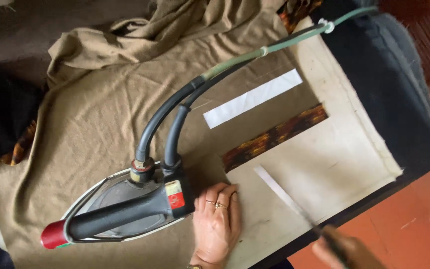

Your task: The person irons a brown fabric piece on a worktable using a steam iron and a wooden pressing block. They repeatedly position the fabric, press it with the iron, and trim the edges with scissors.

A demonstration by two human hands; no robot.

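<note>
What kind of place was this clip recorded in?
Probably a tailoring or garment pressing workroom: a heavy steam iron with hoses rests on tan cloth spread over a padded pressing table, with a white strip nearby.

Matt woollen cloth (100,124), glossy metal iron (120,209)

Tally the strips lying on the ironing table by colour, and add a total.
White strips: 2, a wide one on the tan cloth and a narrow one on the table cover.
Patterned orange-brown strip: 1.
Total: 3.
</note>
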